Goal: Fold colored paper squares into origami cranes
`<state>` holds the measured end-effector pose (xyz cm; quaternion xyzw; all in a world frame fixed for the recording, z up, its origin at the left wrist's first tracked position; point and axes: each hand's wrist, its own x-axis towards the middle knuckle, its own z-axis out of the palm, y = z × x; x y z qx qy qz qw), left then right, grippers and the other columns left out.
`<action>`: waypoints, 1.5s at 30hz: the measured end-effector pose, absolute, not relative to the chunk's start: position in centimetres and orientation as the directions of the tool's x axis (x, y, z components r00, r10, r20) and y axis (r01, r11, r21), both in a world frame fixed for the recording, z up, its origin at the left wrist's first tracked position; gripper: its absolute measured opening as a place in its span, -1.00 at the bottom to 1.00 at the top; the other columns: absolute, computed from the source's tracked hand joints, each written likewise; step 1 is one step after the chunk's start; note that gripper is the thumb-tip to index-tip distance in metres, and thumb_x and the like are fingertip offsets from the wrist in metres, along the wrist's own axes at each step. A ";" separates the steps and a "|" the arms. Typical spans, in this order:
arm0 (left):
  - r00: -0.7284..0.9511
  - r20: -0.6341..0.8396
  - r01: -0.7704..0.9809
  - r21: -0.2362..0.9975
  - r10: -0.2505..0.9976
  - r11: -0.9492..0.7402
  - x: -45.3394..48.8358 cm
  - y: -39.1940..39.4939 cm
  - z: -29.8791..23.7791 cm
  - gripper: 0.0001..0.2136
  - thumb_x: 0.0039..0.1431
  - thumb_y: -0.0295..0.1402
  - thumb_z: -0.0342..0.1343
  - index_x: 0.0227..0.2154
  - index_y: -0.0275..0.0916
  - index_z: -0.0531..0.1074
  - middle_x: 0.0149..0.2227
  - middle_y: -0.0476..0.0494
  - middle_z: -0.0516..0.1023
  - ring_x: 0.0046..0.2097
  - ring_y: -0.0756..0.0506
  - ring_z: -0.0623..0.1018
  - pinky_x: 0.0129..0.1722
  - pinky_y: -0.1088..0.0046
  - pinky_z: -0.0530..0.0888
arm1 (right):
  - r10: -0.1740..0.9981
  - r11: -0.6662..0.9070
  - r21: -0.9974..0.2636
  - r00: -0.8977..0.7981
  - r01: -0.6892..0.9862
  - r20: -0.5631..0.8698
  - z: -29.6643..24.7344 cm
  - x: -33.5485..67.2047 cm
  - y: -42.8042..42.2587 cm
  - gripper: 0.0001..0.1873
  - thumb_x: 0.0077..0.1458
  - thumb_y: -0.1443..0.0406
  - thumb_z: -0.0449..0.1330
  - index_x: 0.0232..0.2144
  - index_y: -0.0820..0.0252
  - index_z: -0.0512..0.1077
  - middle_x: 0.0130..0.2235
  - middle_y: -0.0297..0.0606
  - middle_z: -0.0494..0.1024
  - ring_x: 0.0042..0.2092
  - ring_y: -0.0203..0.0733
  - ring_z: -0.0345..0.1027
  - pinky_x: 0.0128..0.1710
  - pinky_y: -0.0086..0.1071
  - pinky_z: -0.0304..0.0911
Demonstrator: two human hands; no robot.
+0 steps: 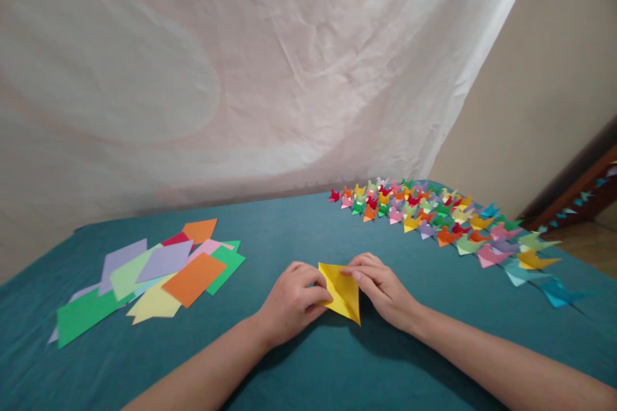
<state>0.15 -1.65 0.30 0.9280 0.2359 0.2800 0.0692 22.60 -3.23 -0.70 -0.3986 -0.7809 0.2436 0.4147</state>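
Sheets (195, 279) lie piled left, paper birds (447, 236) in rows right, on a teal table (284, 231). Between, left hand (295, 298) and right hand (382, 286) pinch creased yellow paper (343, 292).

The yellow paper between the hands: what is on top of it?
The left hand overlaps the left edge of the yellow paper; the right hand overlaps its upper right part. The surface they cover is hidden.

Head-worn view, facing forward, angled down
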 end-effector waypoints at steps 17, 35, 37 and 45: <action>0.753 0.421 0.452 0.227 0.505 -0.863 -0.1 -1.5 0.0 -0.87 0.20 -0.49 -0.02 -0.30 -0.22 0.41 -0.24 -0.06 0.58 -0.19 -0.04 0.54 -0.11 0.39 0.41 | 0.664 0.745 -0.333 -0.594 0.578 0.455 0.3 23.3 -3.7 -0.49 -0.20 0.54 0.08 -0.16 0.09 0.46 -0.10 -0.24 0.49 0.05 0.01 0.16 0.03 -0.02 0.02; 0.704 0.466 0.540 0.141 0.537 -0.830 0.3 -2.8 0.5 -0.83 0.27 -0.39 -0.06 -0.27 -0.19 0.44 -0.38 -0.03 0.58 -0.36 -0.01 0.55 -0.30 0.46 0.36 | 0.699 0.715 -0.369 -0.600 0.593 0.389 0.7 22.8 -4.4 -0.85 0.12 0.27 0.12 -0.28 0.14 0.47 -0.27 -0.21 0.51 -0.24 -0.15 0.29 -0.24 -0.24 0.09; 0.684 0.462 0.551 0.179 0.565 -0.815 0.3 -2.8 0.4 -0.84 0.27 -0.38 -0.05 -0.25 -0.18 0.44 -0.34 -0.02 0.59 -0.36 -0.02 0.55 -0.30 0.46 0.36 | 0.709 0.705 -0.399 -0.590 0.586 0.388 0.9 22.7 -4.6 -0.82 0.11 0.22 0.13 -0.26 0.16 0.45 -0.28 -0.20 0.51 -0.25 -0.15 0.30 -0.22 -0.24 0.09; 0.560 0.454 0.567 0.401 0.693 -0.720 0.1 -2.3 -0.1 -0.83 0.21 -0.33 0.04 -0.17 -0.17 0.45 -0.24 -0.02 0.60 -0.31 -0.02 0.56 -0.29 0.50 0.43 | 0.822 0.566 -0.595 -0.447 0.571 0.353 -0.3 22.5 -3.9 -0.75 0.24 0.23 -0.01 -0.39 0.18 0.39 -0.38 -0.26 0.46 -0.33 -0.24 0.31 -0.27 -0.33 0.16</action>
